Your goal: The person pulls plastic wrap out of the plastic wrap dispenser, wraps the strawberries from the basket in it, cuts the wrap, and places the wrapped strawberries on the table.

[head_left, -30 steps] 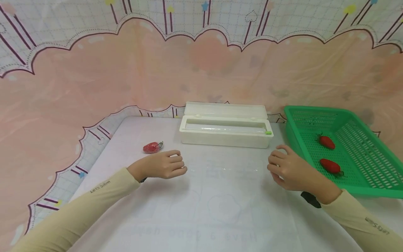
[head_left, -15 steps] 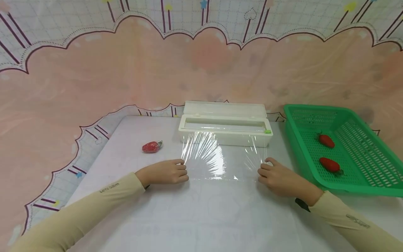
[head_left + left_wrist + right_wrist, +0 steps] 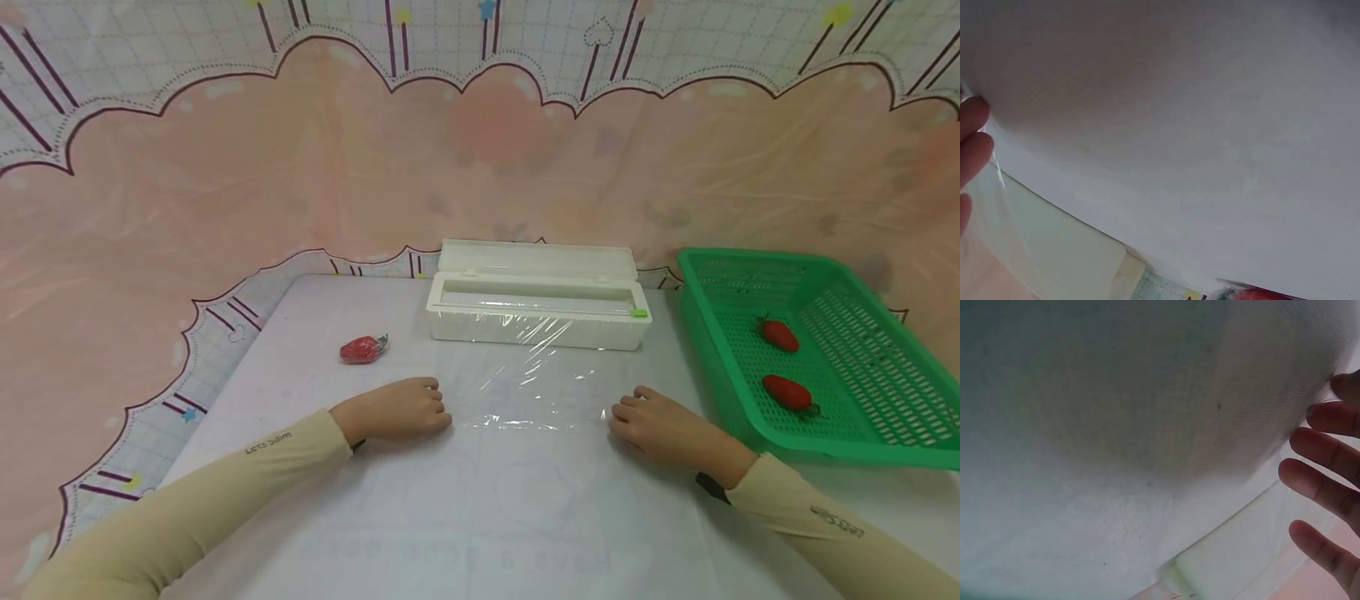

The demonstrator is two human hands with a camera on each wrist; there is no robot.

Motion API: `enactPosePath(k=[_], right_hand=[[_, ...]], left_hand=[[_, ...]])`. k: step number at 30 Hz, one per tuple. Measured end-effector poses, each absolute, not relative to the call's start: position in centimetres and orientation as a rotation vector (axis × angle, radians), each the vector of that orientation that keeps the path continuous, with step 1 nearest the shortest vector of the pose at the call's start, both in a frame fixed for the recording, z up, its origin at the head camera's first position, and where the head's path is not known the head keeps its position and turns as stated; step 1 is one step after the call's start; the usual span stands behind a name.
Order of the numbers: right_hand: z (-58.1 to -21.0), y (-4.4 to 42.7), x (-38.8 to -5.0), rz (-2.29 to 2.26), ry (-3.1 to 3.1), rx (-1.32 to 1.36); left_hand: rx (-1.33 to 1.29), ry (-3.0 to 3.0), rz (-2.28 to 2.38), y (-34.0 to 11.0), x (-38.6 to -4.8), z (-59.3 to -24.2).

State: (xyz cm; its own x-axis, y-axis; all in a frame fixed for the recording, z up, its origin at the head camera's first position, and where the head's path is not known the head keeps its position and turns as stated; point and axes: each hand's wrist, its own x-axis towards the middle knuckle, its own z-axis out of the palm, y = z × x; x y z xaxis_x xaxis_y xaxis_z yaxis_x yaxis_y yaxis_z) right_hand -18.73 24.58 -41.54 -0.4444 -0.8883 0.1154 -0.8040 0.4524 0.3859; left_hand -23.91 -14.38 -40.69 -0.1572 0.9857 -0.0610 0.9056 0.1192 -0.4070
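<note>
From here I see the clear film (image 3: 525,396) run from the white box (image 3: 536,329), near the far edge of the table (image 3: 480,517), toward its middle. The left hand (image 3: 393,410) is at the film's near left corner; whether its fingers pinch it, I cannot tell. The right hand (image 3: 675,429) is beside the near right corner, fingers spread wide.

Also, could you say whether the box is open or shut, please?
Open: the lid of the box is tipped back, leaving its inside uncovered.
</note>
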Motion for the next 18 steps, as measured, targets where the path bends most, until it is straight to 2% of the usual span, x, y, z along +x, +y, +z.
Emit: enactPosePath(k=[18], right_hand=[[-41.6, 24.6, -19.0, -0.372, -2.401, 1.403]], left_hand=[[-1.679, -2.544, 0.262, -12.9, -24.3, -40.5]])
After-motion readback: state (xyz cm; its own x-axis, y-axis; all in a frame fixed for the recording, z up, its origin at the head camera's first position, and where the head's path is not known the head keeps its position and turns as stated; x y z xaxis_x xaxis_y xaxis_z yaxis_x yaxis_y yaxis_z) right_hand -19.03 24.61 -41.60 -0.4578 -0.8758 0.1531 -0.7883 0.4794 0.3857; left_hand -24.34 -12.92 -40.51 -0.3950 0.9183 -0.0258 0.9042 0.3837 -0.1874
